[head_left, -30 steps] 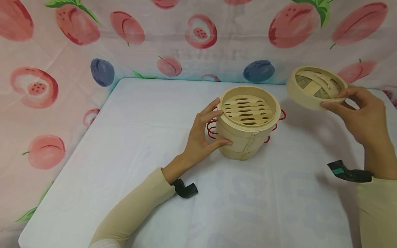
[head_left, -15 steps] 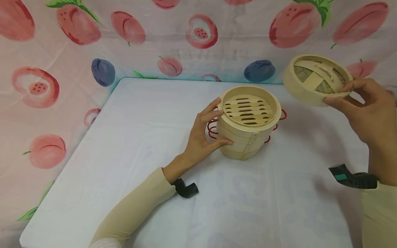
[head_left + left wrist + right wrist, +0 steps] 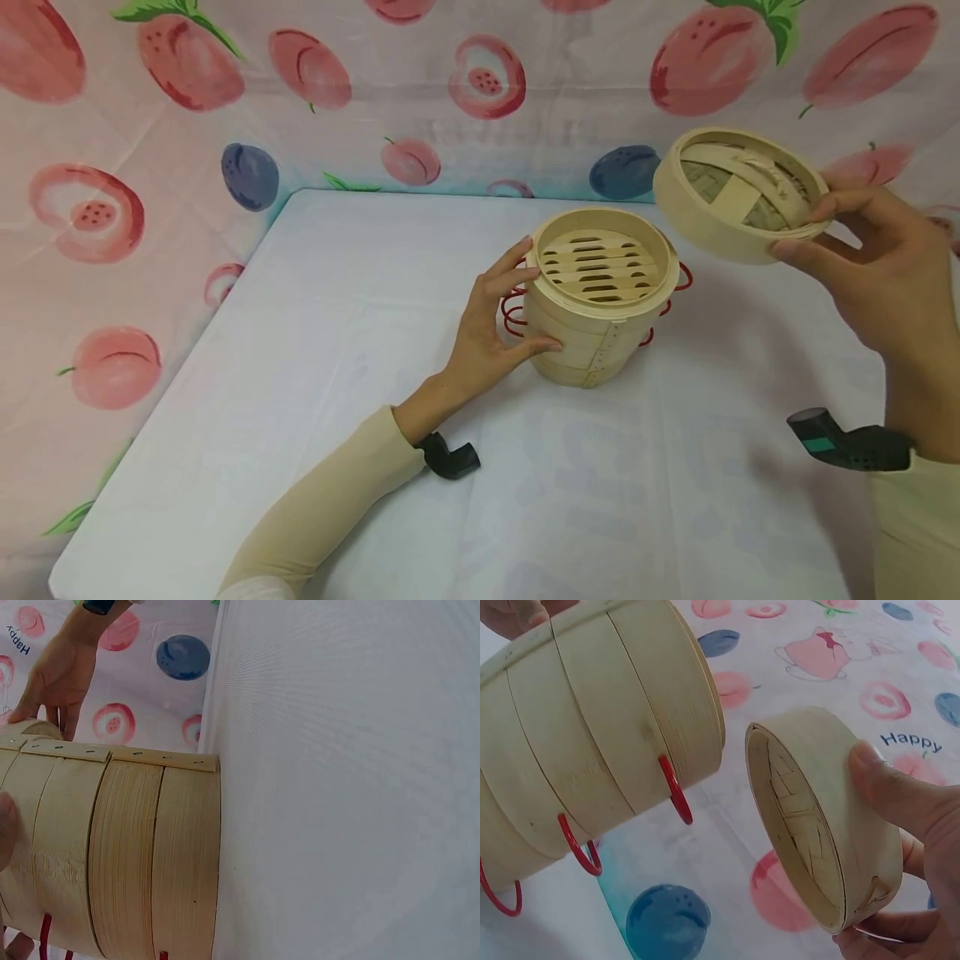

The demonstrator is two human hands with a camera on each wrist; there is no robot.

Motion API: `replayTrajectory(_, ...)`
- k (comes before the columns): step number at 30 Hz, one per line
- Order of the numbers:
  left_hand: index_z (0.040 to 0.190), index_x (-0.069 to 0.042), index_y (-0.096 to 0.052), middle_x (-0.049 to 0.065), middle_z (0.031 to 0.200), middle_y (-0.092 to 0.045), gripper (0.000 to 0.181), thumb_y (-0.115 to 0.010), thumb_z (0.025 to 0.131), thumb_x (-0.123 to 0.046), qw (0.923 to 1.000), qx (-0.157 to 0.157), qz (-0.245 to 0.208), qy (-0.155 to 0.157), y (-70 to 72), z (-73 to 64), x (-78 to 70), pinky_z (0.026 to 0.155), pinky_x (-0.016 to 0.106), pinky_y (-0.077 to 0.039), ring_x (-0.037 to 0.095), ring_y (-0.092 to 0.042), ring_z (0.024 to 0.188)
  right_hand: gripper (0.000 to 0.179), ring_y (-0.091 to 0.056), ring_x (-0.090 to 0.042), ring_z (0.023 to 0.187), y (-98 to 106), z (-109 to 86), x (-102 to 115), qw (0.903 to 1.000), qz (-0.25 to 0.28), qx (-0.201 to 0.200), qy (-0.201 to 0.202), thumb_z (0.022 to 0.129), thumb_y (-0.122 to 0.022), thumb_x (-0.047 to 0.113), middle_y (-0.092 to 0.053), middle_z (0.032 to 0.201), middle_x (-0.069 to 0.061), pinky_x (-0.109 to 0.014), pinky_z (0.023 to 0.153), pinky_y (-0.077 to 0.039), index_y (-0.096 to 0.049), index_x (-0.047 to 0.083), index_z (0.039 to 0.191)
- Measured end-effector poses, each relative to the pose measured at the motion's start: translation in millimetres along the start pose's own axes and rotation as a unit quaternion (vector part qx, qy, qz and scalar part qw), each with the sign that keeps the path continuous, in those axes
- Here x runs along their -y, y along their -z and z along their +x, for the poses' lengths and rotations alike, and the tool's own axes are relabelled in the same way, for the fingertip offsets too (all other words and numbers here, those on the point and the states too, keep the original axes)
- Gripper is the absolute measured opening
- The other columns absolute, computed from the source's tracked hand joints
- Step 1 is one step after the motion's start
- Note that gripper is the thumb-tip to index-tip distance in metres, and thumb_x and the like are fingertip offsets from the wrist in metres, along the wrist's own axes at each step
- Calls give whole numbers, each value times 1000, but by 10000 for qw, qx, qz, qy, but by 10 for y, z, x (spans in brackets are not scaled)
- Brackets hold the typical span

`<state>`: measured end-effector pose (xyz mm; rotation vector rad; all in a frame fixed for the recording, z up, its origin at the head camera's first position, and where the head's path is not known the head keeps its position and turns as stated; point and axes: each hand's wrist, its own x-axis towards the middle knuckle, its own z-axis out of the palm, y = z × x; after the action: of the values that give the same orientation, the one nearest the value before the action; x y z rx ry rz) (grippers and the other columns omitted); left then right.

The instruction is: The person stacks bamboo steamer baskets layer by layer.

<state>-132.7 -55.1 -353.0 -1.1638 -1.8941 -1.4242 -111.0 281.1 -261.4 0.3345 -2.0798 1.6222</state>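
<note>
A stack of bamboo steamer baskets (image 3: pixel 592 333) stands upright on the white table, its slatted top tier uncovered. Red loops (image 3: pixel 676 791) stick out from its sides. My left hand (image 3: pixel 491 312) grips the stack's left side, thumb in front and fingers toward the back. My right hand (image 3: pixel 885 250) pinches the rim of the round bamboo steamer lid (image 3: pixel 738 196) between thumb and fingers. The lid is held tilted in the air, up and to the right of the stack. In the right wrist view its woven underside faces the stack, with a gap between them.
The white table (image 3: pixel 360 275) extends around the stack. Behind it and to the left hangs a pink cloth (image 3: pixel 337 150) printed with peaches and plums. Black wrist cameras (image 3: pixel 450 457) are strapped to both forearms.
My right hand first lifts the lid up and slightly right, then brings it left toward the stack. The lid is tilted more than before. My left hand and the stack stay put.
</note>
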Motion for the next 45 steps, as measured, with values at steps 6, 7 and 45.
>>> replayTrajectory(6,132,-10,-37,15,151,-30,90,-91,60,-5,10000,3,43,15,2,1,-9,105,46,-30,32,-29,137,32,-49,-24,118,-91,-33,84,9996,-32,294,-32,72,-66,-26,-54,128,-17,-16,84,-47,-57,-16,101)
replayTrajectory(7,132,-10,-37,15,151,-30,90,-91,60,-5,10000,4,52,18,3,0,-10,105,46,-30,32,-29,137,32,-48,-25,120,-108,-37,96,9993,-129,363,-17,72,-67,-25,-54,129,-16,-16,84,-46,-57,-16,101)
replayTrajectory(45,132,-9,-37,15,151,-30,90,-90,60,-5,10000,19,60,-16,8,9,-10,105,46,-31,32,-29,138,36,-45,-22,126,-424,-73,231,9881,-1004,1165,76,73,-76,-13,-52,135,-11,-20,92,-44,-54,-9,101)
